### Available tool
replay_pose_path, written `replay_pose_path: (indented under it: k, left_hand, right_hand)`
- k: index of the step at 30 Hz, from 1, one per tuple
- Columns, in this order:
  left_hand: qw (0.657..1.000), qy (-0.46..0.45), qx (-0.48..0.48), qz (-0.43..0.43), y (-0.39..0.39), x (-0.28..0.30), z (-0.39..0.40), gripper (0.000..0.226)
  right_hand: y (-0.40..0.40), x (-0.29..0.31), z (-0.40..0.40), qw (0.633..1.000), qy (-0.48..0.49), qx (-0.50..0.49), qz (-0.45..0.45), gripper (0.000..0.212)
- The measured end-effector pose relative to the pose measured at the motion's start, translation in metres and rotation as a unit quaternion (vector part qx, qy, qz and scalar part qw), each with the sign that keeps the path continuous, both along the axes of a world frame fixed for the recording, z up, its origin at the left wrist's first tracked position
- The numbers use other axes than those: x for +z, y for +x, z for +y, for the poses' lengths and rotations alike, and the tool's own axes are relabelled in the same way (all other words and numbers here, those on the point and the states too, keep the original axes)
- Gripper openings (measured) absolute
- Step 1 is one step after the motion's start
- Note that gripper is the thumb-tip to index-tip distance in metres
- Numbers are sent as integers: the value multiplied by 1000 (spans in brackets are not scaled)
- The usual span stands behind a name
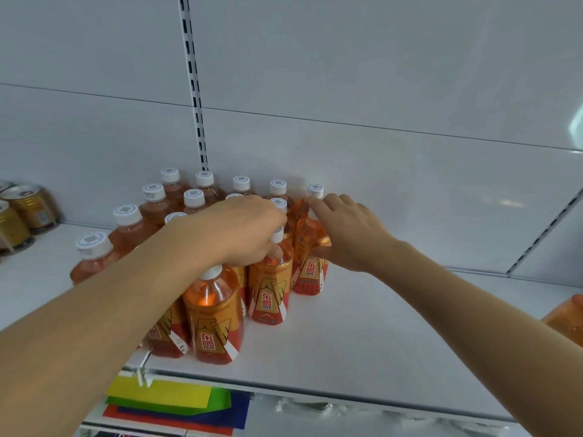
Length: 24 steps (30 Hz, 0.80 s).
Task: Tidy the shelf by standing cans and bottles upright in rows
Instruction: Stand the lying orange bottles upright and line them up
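Observation:
Several orange drink bottles with white caps stand upright in rows on the white shelf (362, 335). My left hand (243, 230) reaches over the rows and grips the neck of one bottle (269, 288) in the second row from the front. My right hand (347, 234) rests against the side of the rightmost bottle (309, 266), fingers spread, thumb on its shoulder. The nearest bottle (216, 320) stands free at the shelf's front. My left forearm hides part of the left-hand bottles.
Gold cans (22, 216) stand at the far left of the shelf. An orange bottle (566, 316) shows at the right edge, partly cut off. A slotted upright (194, 83) runs up the back panel. Coloured sheets (170, 402) lie on the shelf below.

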<state>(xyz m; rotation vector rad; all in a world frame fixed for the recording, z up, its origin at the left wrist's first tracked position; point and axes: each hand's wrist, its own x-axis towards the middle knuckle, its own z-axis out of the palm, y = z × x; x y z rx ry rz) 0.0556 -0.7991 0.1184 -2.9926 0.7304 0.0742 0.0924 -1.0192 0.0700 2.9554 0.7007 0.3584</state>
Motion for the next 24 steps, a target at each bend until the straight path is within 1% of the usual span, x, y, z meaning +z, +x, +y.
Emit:
replay_pose_path:
  k: [6,9,11,13,17,21,24]
  left_hand:
    - [1000,11,5,-2,-2,3,-2,32]
    - [999,27,-8,-21,-4,2,0,30]
    - [998,43,-20,-37,-4,1,2,41]
    - [998,36,-29,-46,-5,2,3,51]
    - [995,13,-57,-75,-9,11,-14,57]
    - [989,2,-94,-115,-15,10,-59,54]
    - [987,6,-106,-119,-21,9,-102,59]
  right_hand:
    - [-2,-6,-1,1000,-1,-2,-11,99]
    - [-4,-6,-1,1000,-8,-2,-21,109]
    - [-8,-3,-3,1000,-5,-2,-26,114]
    - [-14,1,-10,999,-6,-8,-39,111]
    - [-34,15,-41,997,-20,-40,-56,96]
    - [-61,36,-89,993,-35,-75,-81,82]
    - [-85,48,-138,990,-48,-104,-80,79]
